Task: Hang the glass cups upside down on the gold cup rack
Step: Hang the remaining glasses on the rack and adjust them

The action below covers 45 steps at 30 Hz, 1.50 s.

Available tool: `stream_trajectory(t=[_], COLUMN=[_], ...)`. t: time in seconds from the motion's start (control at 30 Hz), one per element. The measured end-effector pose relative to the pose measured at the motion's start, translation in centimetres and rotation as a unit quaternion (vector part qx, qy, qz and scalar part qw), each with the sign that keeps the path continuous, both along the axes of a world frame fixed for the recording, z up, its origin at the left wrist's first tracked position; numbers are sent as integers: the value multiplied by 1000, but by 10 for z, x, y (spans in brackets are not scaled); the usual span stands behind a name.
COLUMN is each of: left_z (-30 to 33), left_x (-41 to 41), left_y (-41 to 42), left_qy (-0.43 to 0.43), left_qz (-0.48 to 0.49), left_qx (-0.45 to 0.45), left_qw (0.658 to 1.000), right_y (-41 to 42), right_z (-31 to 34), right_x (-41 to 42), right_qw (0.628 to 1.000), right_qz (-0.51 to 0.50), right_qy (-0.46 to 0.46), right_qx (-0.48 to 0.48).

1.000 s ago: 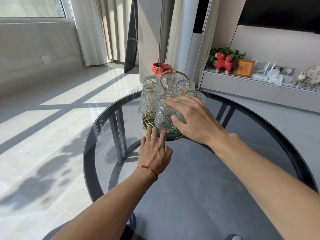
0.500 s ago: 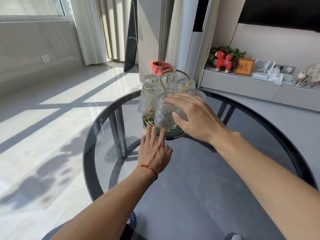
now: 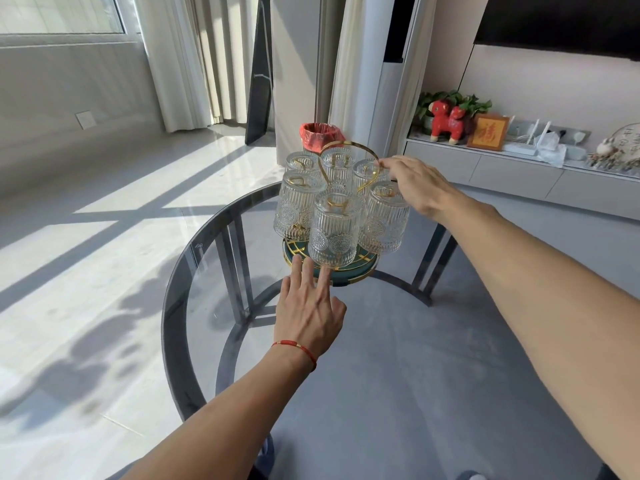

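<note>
Six ribbed glass cups [image 3: 333, 232] are hanging mouth-down on the gold cup rack [image 3: 349, 157], which is standing on its round green base [image 3: 360, 271] toward the far side of the glass bench [image 3: 381, 375]. My left hand [image 3: 308, 313] is lying flat on the bench, fingers spread and empty, fingertips just touching the base's near rim below the front cup. My right hand [image 3: 412, 183] is reaching in from the right, fingertips pinching the rack's looped gold handle at its right side, or so it seems; the grip itself is partly hidden.
</note>
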State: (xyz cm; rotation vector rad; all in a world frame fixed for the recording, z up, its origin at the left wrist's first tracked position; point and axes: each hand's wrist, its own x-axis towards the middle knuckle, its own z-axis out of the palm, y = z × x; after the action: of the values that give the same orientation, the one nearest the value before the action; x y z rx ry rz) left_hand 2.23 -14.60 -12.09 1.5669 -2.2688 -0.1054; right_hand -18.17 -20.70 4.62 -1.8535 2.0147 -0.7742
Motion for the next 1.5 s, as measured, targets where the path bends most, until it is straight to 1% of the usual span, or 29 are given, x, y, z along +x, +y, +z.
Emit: stream_trajectory(t=[0.13, 0.47, 0.7, 0.9, 1.03, 1.2, 1.27, 1.4, 1.5], left_z=[-1, -2, -2, -1, -1, -2, -2, -2, -1], left_x=[0, 0, 0, -1, -1, -1, -1, -1, -1], left_y=[-1, -1, -1, -1, -2, -2, -2, -3, -2], left_qy=[3, 10, 9, 7, 6, 6, 3, 6, 14], left_qz=[1, -1, 2, 3, 4, 4, 4, 4, 7], left_qx=[-4, -7, -9, -9, -8, -9, -6, 1, 1], left_qw=[1000, 1000, 1000, 1000, 1000, 1000, 1000, 1000, 1000], right_y=[-8, -10, -16, -16, -18, -20, -21, -29, -42], right_z=[1, 2, 4, 2, 1, 2, 5, 17, 26], right_x=[-6, -17, -22, -22, -23, -25, -24, -17, -1], right_qw=[998, 998, 997, 997, 998, 998, 999, 997, 989], right_qz=[-5, -31, -45, -29, 22, 28, 26, 17, 46], right_qy=[-31, 18, 31, 52, 53, 46, 23, -69, -135], right_qx=[52, 52, 63, 49, 39, 44, 39, 4, 25])
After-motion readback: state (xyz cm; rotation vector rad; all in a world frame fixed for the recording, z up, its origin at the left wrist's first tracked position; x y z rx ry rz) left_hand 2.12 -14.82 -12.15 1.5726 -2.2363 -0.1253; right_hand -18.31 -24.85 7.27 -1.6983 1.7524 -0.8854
